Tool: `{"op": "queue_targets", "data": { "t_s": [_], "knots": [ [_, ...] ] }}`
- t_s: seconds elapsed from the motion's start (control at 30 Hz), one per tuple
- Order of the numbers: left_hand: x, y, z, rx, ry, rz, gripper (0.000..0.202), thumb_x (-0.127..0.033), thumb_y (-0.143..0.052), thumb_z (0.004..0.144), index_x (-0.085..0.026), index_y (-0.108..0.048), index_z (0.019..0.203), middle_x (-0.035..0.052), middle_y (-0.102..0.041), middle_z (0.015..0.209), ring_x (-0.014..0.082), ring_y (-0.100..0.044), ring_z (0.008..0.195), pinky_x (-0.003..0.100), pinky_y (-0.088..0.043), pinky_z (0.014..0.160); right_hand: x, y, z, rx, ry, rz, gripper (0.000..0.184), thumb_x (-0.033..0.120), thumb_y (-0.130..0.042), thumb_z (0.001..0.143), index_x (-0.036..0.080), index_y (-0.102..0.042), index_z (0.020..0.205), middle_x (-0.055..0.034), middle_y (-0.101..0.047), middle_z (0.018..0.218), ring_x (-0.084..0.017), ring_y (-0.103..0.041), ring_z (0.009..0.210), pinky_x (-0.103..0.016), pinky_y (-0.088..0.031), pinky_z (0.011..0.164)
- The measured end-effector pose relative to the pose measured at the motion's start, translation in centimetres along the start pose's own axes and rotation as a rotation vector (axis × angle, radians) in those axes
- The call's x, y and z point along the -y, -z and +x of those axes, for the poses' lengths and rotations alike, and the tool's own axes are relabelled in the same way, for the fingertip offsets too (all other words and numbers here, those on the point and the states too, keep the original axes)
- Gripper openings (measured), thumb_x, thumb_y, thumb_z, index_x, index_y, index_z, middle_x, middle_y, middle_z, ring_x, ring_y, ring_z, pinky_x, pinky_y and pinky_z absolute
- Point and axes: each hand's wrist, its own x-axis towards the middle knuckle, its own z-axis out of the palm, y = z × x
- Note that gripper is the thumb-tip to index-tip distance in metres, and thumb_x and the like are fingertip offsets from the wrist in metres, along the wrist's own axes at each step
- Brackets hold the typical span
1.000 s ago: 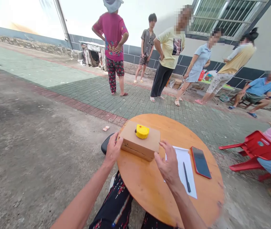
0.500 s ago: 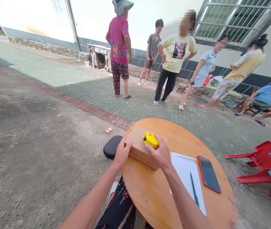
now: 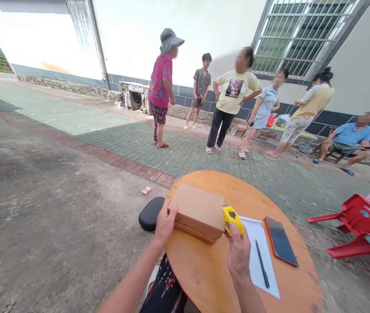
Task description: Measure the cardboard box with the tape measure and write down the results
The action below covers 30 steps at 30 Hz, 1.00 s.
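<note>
A brown cardboard box (image 3: 199,204) lies flat on the round wooden table (image 3: 198,269). My left hand (image 3: 165,222) grips its left end, thumb toward the front side and the other fingers partly hidden behind the corner. In my right hand (image 3: 239,252) is a yellow tape measure (image 3: 231,219), held upright just beside the box's right end. Whether it touches the box I cannot tell. White paper (image 3: 255,230) lies partly under my right hand and forearm, with a black pen (image 3: 262,265) on it.
A red-edged phone (image 3: 281,241) lies right of the paper. Beyond the table's left edge is a black padded seat (image 3: 151,214). A red plastic chair (image 3: 365,217) with a seated person stands at the right. Several people stand or sit along the wall behind.
My right hand has carried the tape measure from above the box top to its right end and turned it upright. My left hand stays on the box. The camera view has tilted up slightly.
</note>
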Motion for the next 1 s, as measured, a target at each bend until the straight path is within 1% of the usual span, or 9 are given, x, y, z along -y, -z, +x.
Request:
{"op": "queue_targets", "data": {
  "t_s": [0.1,0.23,0.37,0.5,0.6,0.67,0.77,0.87,1.0],
  "knots": [
    [-1.2,0.8,-1.3,0.008,-0.024,0.021,0.049,-0.049,-0.045,0.092,-0.017,-0.059,0.127,0.0107,-0.064,0.126,0.0246,-0.057,0.120,0.036,-0.044,0.102,1.3,1.0,-0.6,-0.034,-0.090,0.072,0.050,0.055,-0.068,0.075,0.019,-0.065,0.110,-0.0031,-0.071,0.101,-0.022,-0.064,0.096,-0.030,-0.056,0.073],
    [-3.8,2.3,-2.7,0.037,-0.053,0.083,0.051,-0.048,-0.047,0.091,-0.019,-0.056,0.132,0.0106,-0.064,0.126,0.0259,-0.059,0.116,0.038,-0.046,0.098,4.3,2.3,-0.6,-0.079,-0.080,0.087,0.048,0.057,-0.066,0.076,0.021,-0.066,0.107,-0.0026,-0.071,0.099,-0.022,-0.065,0.093,-0.026,-0.056,0.058],
    [-5.4,3.0,-3.2,0.108,-0.104,0.254,0.052,-0.041,-0.054,0.085,-0.020,-0.056,0.132,0.0102,-0.066,0.121,0.0278,-0.060,0.112,0.041,-0.047,0.096,5.9,2.4,0.3,-0.060,-0.082,0.041,0.047,0.057,-0.068,0.073,0.021,-0.068,0.104,-0.0023,-0.072,0.100,-0.023,-0.067,0.091,-0.026,-0.057,0.058],
    [-3.8,3.1,-3.1,0.163,-0.192,0.267,0.056,-0.036,-0.056,0.082,-0.021,-0.053,0.135,0.0109,-0.068,0.118,0.0284,-0.062,0.111,0.041,-0.050,0.094,4.7,2.3,0.8,-0.053,-0.150,0.046,0.052,0.059,-0.072,0.068,0.020,-0.068,0.101,-0.0023,-0.073,0.096,-0.023,-0.068,0.090,-0.027,-0.058,0.060],
    [-2.1,2.9,-3.1,0.122,-0.214,0.230,0.061,-0.036,-0.058,0.081,-0.021,-0.050,0.138,0.0123,-0.065,0.126,0.0301,-0.060,0.117,0.042,-0.049,0.096,3.4,2.3,0.9,-0.067,-0.170,0.076,0.053,0.060,-0.073,0.067,0.019,-0.067,0.101,-0.0024,-0.073,0.094,-0.022,-0.068,0.088,-0.027,-0.058,0.059],
    [-1.5,2.7,-3.1,0.091,-0.197,0.216,0.063,-0.035,-0.059,0.080,-0.019,-0.048,0.140,0.0126,-0.061,0.132,0.0307,-0.057,0.122,0.043,-0.048,0.099,3.0,2.2,1.0,-0.055,-0.156,0.088,0.052,0.058,-0.073,0.068,0.019,-0.067,0.100,-0.0026,-0.073,0.094,-0.023,-0.068,0.089,-0.027,-0.057,0.058],
    [-1.7,2.1,-2.7,0.044,-0.142,0.225,0.065,-0.033,-0.056,0.080,-0.016,-0.045,0.141,0.0139,-0.057,0.137,0.0295,-0.053,0.126,0.043,-0.043,0.105,2.8,1.2,1.7,-0.033,-0.126,0.090,0.048,0.055,-0.074,0.067,0.019,-0.067,0.098,-0.0015,-0.073,0.091,-0.021,-0.068,0.083,-0.027,-0.057,0.058],
    [-2.7,1.7,-1.9,0.007,-0.105,0.271,0.065,-0.032,-0.056,0.079,-0.014,-0.044,0.141,0.0152,-0.054,0.139,0.0291,-0.050,0.129,0.043,-0.039,0.108,2.5,-0.1,3.1,-0.017,-0.112,0.068,0.046,0.053,-0.074,0.066,0.018,-0.067,0.095,-0.0005,-0.072,0.085,-0.020,-0.068,0.079,-0.026,-0.056,0.057],
    [-4.1,1.5,-0.5,0.059,-0.107,0.376,0.061,-0.032,-0.054,0.081,-0.015,-0.046,0.139,0.0156,-0.052,0.142,0.0298,-0.049,0.130,0.042,-0.038,0.107,1.7,-0.5,5.0,-0.014,-0.075,0.005,0.048,0.054,-0.074,0.066,0.016,-0.068,0.094,-0.0013,-0.071,0.087,-0.019,-0.066,0.081,-0.026,-0.055,0.060]
  ]
}}
